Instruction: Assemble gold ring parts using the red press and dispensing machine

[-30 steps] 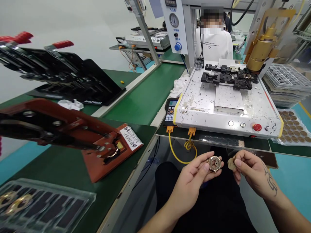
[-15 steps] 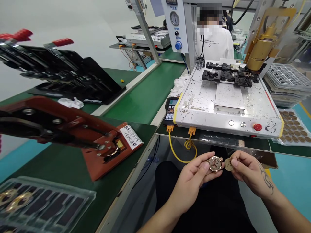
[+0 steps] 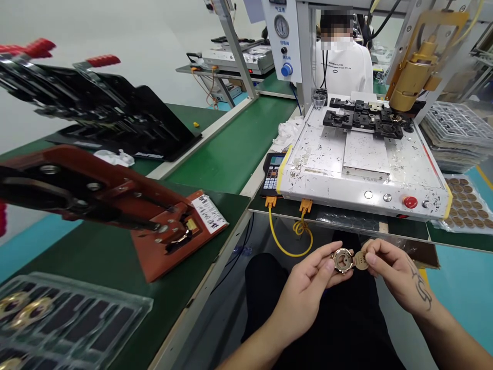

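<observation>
Above my lap, my left hand (image 3: 308, 280) is closed on a gold-rimmed watch case (image 3: 342, 261) with its round inside facing up. Thumb and fingers grip it by the rim. My right hand (image 3: 393, 272) pinches a thin round brownish disc (image 3: 360, 261), which looks like a watch case back with small markings. The disc's left edge is right beside the case's right side; whether they touch I cannot tell.
Ahead stands a white dispensing machine (image 3: 319, 180) with black fixtures (image 3: 370, 119) and a gold nozzle unit (image 3: 408, 85). Brown discs (image 3: 466, 203) lie at right. A red-brown hand press (image 3: 181, 226) and a clear tray (image 3: 88, 318) with gold watch parts are left. A person sits beyond.
The disc in my right hand has moved slightly left, closer to the watch case. My left hand keeps its grip; the case has shifted a little to the right.
</observation>
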{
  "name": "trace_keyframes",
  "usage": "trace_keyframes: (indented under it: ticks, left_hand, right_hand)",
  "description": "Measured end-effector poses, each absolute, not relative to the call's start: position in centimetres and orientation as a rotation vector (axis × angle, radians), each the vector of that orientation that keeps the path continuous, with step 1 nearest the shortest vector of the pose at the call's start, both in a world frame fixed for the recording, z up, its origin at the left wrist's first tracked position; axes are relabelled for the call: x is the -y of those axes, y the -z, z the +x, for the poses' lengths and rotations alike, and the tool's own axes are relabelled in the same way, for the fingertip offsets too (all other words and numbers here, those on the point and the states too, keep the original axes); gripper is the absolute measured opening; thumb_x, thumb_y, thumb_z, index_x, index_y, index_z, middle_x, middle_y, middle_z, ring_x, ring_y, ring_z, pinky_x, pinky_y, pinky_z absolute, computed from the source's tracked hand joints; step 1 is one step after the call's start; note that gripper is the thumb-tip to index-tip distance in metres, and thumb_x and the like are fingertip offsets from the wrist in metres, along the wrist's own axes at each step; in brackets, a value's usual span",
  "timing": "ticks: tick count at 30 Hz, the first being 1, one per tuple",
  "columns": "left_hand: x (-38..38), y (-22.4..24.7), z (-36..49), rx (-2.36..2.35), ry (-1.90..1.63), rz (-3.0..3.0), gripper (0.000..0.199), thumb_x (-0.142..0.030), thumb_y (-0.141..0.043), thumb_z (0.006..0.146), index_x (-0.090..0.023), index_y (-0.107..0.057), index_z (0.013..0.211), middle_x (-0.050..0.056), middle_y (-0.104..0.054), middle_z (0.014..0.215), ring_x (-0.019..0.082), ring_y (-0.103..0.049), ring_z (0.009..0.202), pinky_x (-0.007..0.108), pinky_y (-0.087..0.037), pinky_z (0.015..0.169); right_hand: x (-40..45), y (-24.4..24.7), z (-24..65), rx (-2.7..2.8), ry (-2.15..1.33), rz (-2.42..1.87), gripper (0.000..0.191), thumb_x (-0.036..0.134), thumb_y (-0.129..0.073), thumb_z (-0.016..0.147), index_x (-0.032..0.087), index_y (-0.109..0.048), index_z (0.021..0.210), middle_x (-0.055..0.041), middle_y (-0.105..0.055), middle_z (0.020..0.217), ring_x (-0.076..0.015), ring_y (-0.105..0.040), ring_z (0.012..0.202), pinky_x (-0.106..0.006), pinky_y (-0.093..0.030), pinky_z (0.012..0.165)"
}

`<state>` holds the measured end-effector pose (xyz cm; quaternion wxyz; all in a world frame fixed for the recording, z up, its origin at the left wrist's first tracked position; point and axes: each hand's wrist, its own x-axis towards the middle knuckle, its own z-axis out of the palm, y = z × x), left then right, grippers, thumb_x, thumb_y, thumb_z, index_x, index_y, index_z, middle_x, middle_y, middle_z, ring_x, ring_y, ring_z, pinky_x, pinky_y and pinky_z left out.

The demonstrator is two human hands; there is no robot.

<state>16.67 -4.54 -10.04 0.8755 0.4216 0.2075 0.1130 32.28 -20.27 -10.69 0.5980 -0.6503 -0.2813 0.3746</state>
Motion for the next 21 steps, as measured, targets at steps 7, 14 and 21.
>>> trace_keyframes:
  ticks: [7,14,21]
  left_hand:
    - [4.65,10.54,16.64,-0.44,-0.214,0.789,0.044,-0.039,-0.081,0.095,-0.017,-0.076,0.132,0.016,-0.08,0.128,0.037,-0.073,0.125,0.055,-0.059,0.111]
    - [4.77,10.77,16.59,-0.44,-0.216,0.785,0.044,-0.039,-0.08,0.096,-0.016,-0.075,0.133,0.016,-0.08,0.127,0.038,-0.073,0.124,0.056,-0.059,0.111]
    - [4.84,10.64,16.55,-0.437,-0.217,0.778,0.045,-0.04,-0.081,0.096,-0.016,-0.075,0.133,0.016,-0.08,0.127,0.037,-0.074,0.124,0.054,-0.06,0.11]
  right_hand:
    - [20.35,10.93,32.29,0.642,-0.835,-1.491,0.034,0.048,-0.068,0.104,0.023,-0.06,0.083,-0.0014,-0.058,0.09,-0.0174,-0.05,0.077,-0.032,-0.042,0.072]
    - [20.64,10.95,32.25,0.632,-0.854,-1.469,0.033,0.047,-0.067,0.104,0.023,-0.061,0.084,-0.0034,-0.059,0.091,-0.0192,-0.05,0.08,-0.034,-0.041,0.073]
    - [20.72,10.77,32.22,0.633,-0.853,-1.47,0.033,0.048,-0.067,0.104,0.022,-0.062,0.084,-0.0041,-0.061,0.091,-0.02,-0.051,0.082,-0.035,-0.041,0.075]
